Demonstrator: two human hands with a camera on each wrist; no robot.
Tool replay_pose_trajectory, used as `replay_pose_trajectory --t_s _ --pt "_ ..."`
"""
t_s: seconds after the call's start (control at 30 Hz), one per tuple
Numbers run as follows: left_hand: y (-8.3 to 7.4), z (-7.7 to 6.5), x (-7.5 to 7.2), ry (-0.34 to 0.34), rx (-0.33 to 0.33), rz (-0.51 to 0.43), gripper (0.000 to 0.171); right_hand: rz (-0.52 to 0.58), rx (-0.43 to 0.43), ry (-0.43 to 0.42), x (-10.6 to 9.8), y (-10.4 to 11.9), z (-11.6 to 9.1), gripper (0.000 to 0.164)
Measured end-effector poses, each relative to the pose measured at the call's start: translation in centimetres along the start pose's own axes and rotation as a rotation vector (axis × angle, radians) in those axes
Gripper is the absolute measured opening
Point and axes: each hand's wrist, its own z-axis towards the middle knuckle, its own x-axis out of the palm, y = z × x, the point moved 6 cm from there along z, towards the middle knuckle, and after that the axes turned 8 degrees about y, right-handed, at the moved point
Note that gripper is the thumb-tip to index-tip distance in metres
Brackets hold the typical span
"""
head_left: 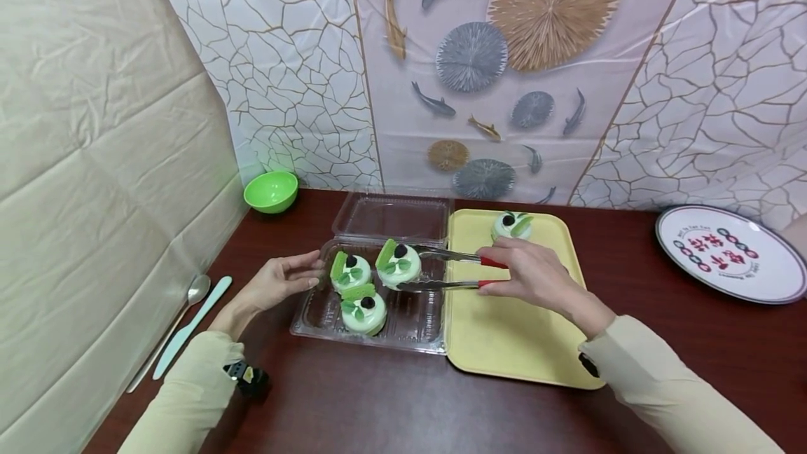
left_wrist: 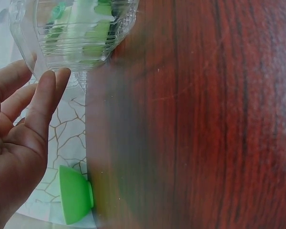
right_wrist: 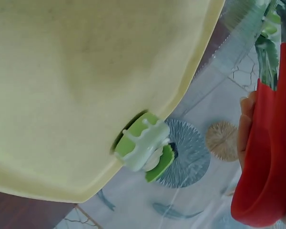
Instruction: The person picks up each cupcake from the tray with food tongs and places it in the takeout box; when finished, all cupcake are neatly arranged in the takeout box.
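Note:
My right hand [head_left: 536, 275] holds red-handled metal tongs [right_wrist: 271, 167]. Their two arms reach left over the clear plastic box [head_left: 403, 331] and stand on either side of a small green-and-white cake [head_left: 398, 272], topped with a dark berry and leaves. Whether they press on it I cannot tell. Two similar cakes, one behind [head_left: 352, 274] and one in front [head_left: 363, 315], sit in the box's left half. My left hand [head_left: 274, 286] is at the box's left side, its fingers extended, fingertips at the plastic wall [left_wrist: 76, 57] in the left wrist view.
A yellow tray [head_left: 504, 342] adjoins the box on the right, with one cake [right_wrist: 143, 143] near its far edge. The box's lid [head_left: 397, 219] lies folded back. A green bowl [head_left: 271, 191], spoon [head_left: 198, 289], pale green knife [head_left: 192, 328] and white plate [head_left: 769, 279] lie around.

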Motion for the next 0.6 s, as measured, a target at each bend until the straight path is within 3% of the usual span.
replay_pose_trajectory --t_s 0.6 --pt "-0.1 -0.1 0.1 0.012 0.009 -0.008 0.061 -0.073 0.046 0.119 0.2 1.9 2.4 0.035"
